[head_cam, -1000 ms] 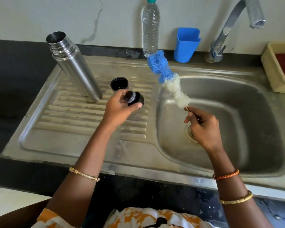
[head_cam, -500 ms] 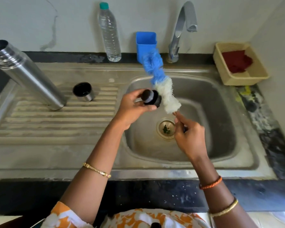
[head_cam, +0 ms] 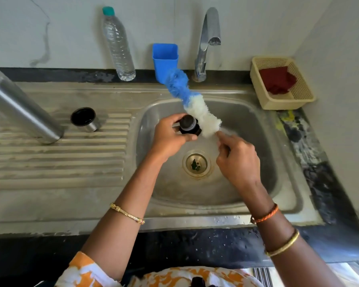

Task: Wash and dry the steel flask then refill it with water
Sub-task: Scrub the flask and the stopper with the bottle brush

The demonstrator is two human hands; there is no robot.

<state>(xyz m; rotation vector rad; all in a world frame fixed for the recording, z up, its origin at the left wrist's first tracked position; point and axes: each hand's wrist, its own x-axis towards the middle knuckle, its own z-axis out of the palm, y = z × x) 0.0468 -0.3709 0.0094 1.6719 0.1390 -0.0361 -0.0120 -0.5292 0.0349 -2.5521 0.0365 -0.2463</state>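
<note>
While the left hand [head_cam: 170,135] curls its fingers and thumb round a small black stopper [head_cam: 188,126], holding it over the sink basin [head_cam: 247,125], the right hand [head_cam: 237,160] grips the handle end of a bottle brush [head_cam: 192,102], fingers closed about it just below the bristles. That brush slants up and away from the right hand, its white bristles pressed against the side of the stopper and its blue tip reaching in front of a blue cup [head_cam: 165,59] at the back ledge. Below the two hands, the drain [head_cam: 196,163] sits in the basin floor with a bit of green caught in it.

Off to the left, on the ribbed draining board [head_cam: 56,158], stands the steel flask [head_cam: 19,108], open-mouthed so far as its cut-off top lets me judge, well apart from both hands. Near its base rests a small steel cap [head_cam: 85,119], dark inside, mouth upward. Against the back wall a clear plastic water bottle [head_cam: 118,44] with a green lid stands left of the blue cup, and the tap [head_cam: 207,42] arches over the basin to the cup's right. In the far right corner a cream basket [head_cam: 294,100] holds a dark red cloth [head_cam: 277,80].
</note>
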